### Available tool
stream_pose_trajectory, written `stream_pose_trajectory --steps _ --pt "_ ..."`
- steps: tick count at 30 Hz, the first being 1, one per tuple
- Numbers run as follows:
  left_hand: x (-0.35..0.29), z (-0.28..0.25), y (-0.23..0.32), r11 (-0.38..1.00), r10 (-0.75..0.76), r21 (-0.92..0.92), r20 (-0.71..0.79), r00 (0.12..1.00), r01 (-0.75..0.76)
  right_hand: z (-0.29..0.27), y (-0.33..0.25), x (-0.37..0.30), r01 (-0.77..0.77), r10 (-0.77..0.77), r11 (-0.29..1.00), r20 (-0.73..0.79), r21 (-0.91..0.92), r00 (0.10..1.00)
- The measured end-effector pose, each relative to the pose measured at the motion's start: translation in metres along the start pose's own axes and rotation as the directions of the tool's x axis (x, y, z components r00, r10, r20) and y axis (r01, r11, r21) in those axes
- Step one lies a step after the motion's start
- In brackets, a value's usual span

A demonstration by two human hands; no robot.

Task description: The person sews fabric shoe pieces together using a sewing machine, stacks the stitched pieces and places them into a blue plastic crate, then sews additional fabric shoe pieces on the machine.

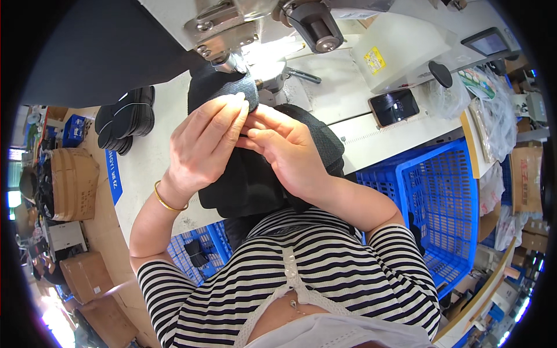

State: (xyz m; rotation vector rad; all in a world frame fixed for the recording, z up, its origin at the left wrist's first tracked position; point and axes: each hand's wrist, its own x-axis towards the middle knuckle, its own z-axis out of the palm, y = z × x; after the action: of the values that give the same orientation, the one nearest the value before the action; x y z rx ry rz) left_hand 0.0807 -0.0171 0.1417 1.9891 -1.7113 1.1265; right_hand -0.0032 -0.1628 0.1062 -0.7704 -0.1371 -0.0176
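Under the head of a sewing machine (229, 61) lies a dark fabric piece (235, 87), its greyish edge lit by the machine lamp. Fingers and thumb of my left hand (203, 139) pinch this edge from the left, just in front of the presser area. From the other side my right hand (287, 151) is closed on the same edge, its fingertips touching those of the left. More black fabric (246, 180) hangs below my hands over the table's front edge, with a mesh-textured part beside my right wrist. The exact fold between the fingertips is hidden.
Bundled black flat pieces (126, 119) lie on the table (156, 165) at left. A phone (393, 108) rests at right, near a small lever (303, 75). A blue plastic crate (438, 203) stands at my right, and cardboard boxes (75, 182) at far left.
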Motion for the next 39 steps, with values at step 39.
stream_pose_trajectory --steps 39 --pt "0.010 0.005 -0.018 0.979 -0.146 0.144 -0.013 0.989 0.147 0.008 0.003 0.015 0.000 0.000 0.996 0.002 0.094 1.000"
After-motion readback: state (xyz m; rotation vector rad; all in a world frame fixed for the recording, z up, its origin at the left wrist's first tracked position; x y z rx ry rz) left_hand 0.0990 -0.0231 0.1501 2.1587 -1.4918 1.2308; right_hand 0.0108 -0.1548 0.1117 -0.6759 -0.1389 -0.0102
